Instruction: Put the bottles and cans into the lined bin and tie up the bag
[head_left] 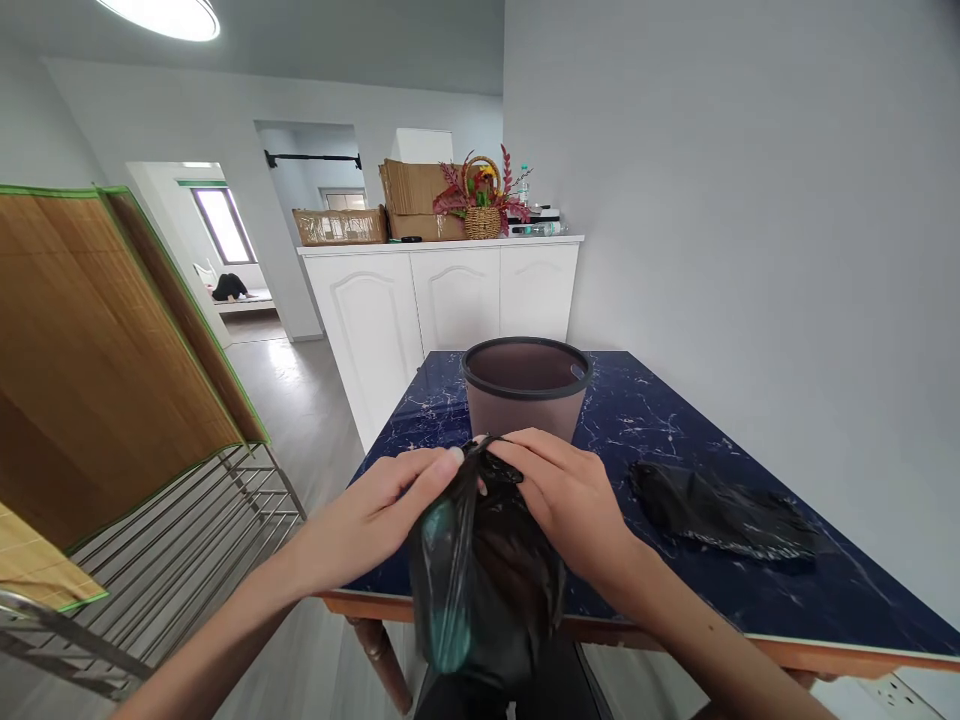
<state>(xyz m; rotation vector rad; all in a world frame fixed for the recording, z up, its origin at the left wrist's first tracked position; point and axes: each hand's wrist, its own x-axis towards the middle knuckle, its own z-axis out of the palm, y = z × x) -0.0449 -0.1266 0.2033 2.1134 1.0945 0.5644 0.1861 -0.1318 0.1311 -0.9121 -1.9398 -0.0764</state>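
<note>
A filled black garbage bag (495,580) hangs in front of the table edge, its top gathered between both hands. My left hand (401,490) pinches the gathered plastic from the left, thumb on top. On the other side, my right hand (562,490) has its fingers closed over the bag's neck. Something greenish shows through the thin plastic on the left; what it is I cannot make out. Just beyond the hands stands a brownish trash can (525,412) with a dark rim, upright on the table. To the right lies a flat stack of black plastic bags (720,512).
The dark blue marble-patterned table (660,420) runs along the grey wall. Behind it, a white cabinet (457,300) carries cardboard boxes (420,195) and a flower basket (484,218). At left stands a metal rack bed frame (255,480) with a bamboo mat (97,350).
</note>
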